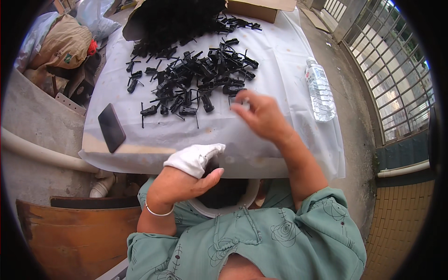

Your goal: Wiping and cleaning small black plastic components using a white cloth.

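Observation:
A loose pile of small black plastic parts (205, 70) with thin stems lies across the white-covered table (275, 158). My right hand (266, 116), bare and slightly blurred, reaches to the near right edge of the pile. Its thumb and fingers are a little apart, and I see no part between them. At the table's front edge is my left hand (196, 163), in a white glove that leaves the thumb bare. The thumb stands away from the fingers; the dark gap between them hides any small thing. Below it, a white-rimmed bucket (233, 207) with dark contents sits at my lap.
A phone (112, 128) lies at the table's left, and a clear water bottle (320, 91) lies at its right. Behind the pile are a large black heap (179, 21) and a cardboard box (254, 10). Bags (65, 42) are at far left; a barred window (396, 70) is at right.

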`<state>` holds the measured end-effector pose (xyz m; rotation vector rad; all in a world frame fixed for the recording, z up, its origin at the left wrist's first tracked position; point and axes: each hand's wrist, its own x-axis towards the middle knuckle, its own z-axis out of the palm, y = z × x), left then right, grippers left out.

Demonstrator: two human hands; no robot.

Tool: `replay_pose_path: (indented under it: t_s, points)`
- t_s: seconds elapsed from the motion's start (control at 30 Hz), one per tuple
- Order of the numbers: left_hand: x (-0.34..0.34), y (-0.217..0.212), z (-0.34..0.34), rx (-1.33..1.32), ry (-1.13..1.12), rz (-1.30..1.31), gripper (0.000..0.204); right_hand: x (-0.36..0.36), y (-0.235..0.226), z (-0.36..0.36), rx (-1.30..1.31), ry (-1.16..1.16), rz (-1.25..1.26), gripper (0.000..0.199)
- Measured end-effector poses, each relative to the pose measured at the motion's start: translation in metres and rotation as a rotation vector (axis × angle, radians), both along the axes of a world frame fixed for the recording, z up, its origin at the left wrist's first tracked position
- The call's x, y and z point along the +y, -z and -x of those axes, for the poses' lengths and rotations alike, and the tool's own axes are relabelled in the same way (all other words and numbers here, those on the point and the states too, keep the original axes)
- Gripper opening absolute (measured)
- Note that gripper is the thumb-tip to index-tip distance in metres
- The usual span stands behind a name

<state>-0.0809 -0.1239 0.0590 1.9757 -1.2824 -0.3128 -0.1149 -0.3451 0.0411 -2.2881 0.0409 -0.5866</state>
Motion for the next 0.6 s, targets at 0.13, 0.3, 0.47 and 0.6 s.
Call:
replay_pose_path:
  t_s: [0.13, 0.3, 0.47, 0.6]
  points:
    - [-0.011, 0.006, -0.011, -0.099, -0.016, -0.018, 0.026, -0.025, 0.03, -0.013, 0.089, 0.17, 0.288, 0.028]
    - [-0.032, 0.029, -0.024, -0.173, -0.182, 0.392, 0.032, -0.002, 0.018, -0.001, 0.111, -0.235, 0.306, 0.031]
    - [-0.036, 0.032, -0.021, 0.211, -0.116, 0.215, 0.035, 0.007, -0.002, 0.013, 0.135, -0.418, 0.078, 0.032]
    - [-0.04, 0.044, -0.021, 0.445, -0.245, 0.393, 0.03, 0.017, -0.005, 0.026, -0.044, -0.448, -0.123, 0.03]
